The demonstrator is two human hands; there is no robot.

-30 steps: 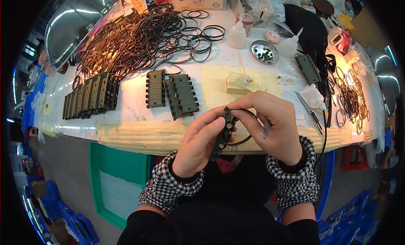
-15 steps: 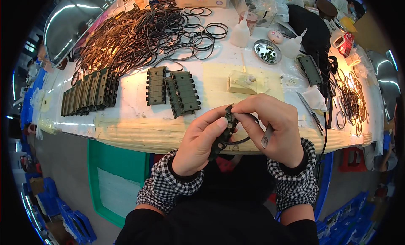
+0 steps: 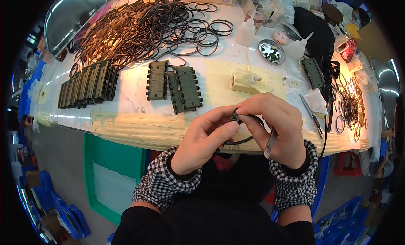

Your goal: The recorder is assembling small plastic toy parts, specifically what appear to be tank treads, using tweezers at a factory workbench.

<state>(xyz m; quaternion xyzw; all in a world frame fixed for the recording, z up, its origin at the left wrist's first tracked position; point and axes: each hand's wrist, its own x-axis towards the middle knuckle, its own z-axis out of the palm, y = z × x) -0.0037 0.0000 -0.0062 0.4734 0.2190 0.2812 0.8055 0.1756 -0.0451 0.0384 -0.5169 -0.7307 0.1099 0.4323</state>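
Note:
In front of me, at the table's near edge, my left hand (image 3: 202, 137) is closed round a dark green toy part with wheels (image 3: 235, 117). Only its far tip shows; fingers hide the rest. My right hand (image 3: 276, 125) pinches a black ribbed rubber loop (image 3: 241, 141) against that tip, and the loop hangs in a curve between the hands. A narrow metal tool (image 3: 270, 146) is tucked in the right palm, its flat end pointing down; its kind is unclear.
Green wheeled parts (image 3: 86, 87) stand in a row at the left, with a flat one (image 3: 157, 80) and others nearby. Behind lies a heap of black loops (image 3: 126, 36). To the right are a block (image 3: 242, 82), a metal dish (image 3: 262, 49) of small green pieces and tweezers (image 3: 312, 114).
My left hand has turned and its thumb moved over, so most of the wheeled part is hidden now. The tool in the right palm has tilted. The whole view has shifted slightly.

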